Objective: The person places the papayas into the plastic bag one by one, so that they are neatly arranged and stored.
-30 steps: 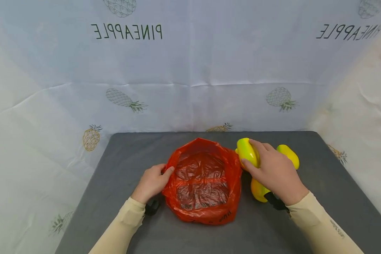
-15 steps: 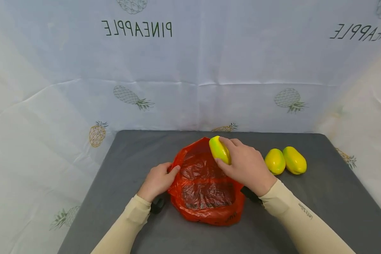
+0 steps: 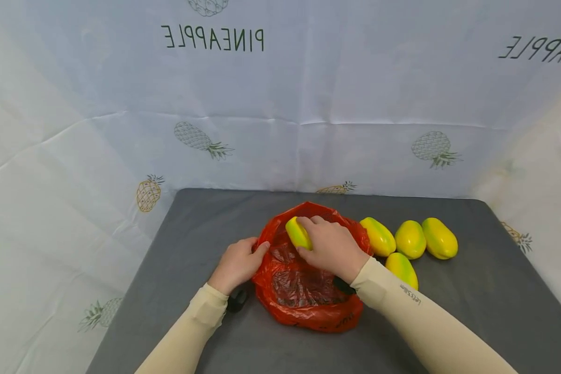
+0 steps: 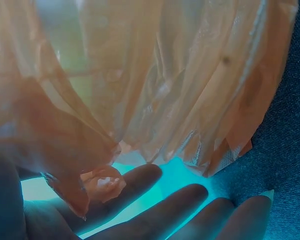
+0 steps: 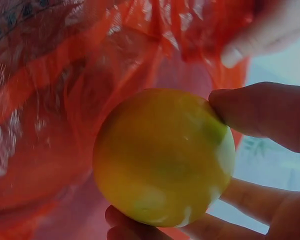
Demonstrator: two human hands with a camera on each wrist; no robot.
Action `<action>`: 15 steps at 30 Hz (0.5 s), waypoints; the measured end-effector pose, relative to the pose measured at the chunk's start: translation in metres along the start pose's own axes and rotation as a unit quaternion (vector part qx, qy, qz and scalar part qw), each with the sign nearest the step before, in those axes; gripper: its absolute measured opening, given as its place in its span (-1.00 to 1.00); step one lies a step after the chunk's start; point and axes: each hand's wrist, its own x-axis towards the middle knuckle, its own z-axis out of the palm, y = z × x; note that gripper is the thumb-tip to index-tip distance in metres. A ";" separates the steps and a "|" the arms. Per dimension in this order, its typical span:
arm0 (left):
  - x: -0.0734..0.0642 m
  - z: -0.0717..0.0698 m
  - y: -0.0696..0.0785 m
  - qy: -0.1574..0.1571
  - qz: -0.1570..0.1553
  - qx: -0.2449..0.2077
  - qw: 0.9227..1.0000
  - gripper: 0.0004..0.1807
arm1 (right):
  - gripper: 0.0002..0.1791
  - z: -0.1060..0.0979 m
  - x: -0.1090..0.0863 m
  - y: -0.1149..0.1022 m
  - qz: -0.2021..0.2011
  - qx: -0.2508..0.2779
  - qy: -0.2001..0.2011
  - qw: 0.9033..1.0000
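A red plastic bag (image 3: pixel 308 314) stands on the table with its mouth wide and facing up. At its left rim my left hand (image 3: pixel 239 262) pinches the film between thumb and fingers; the left wrist view shows the bag (image 4: pixel 200 85) hanging in folds over those fingers. My right hand (image 3: pixel 329 244) grips a yellow-green mango (image 3: pixel 298 232) over the bag's mouth. In the right wrist view, thumb and fingers wrap the sides of this mango (image 5: pixel 165 157), with red film behind it. Part of the bag's inside is hidden under the right hand.
Several more mangoes (image 3: pixel 410 239) lie grouped to the right of the bag, the nearest one (image 3: pixel 402 270) beside my right forearm. The dark grey table (image 3: pixel 472 306) ends at the back against a white pineapple-print cloth (image 3: pixel 280 78).
My right hand has carried the mango leftward from beside the bag to over its mouth, uncovering the other mangoes. My left hand keeps hold of the rim. The head view has shifted slightly.
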 end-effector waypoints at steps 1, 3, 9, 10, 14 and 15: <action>0.000 0.000 0.000 0.001 0.001 0.001 1.000 -0.66 | -0.21 0.003 0.003 -0.001 -0.001 0.000 -0.003 1.000; 0.001 0.000 0.000 0.004 0.004 0.004 1.000 -0.66 | -0.22 0.008 0.008 -0.004 -0.002 -0.001 -0.010 1.000; 0.001 0.000 -0.001 0.011 0.008 0.006 1.000 -0.66 | -0.26 0.019 0.022 -0.010 -0.013 -0.011 -0.017 1.000; 0.000 0.000 -0.001 0.011 0.008 0.007 1.000 -0.67 | -0.27 0.021 0.023 -0.010 -0.013 -0.011 -0.018 1.000; 0.000 0.000 -0.001 0.012 0.006 0.008 1.000 -0.66 | -0.27 0.026 0.027 -0.009 -0.008 -0.010 -0.022 1.000; 0.001 0.000 -0.001 0.012 0.005 0.007 1.000 -0.66 | -0.27 0.027 0.028 -0.008 -0.006 -0.010 -0.021 1.000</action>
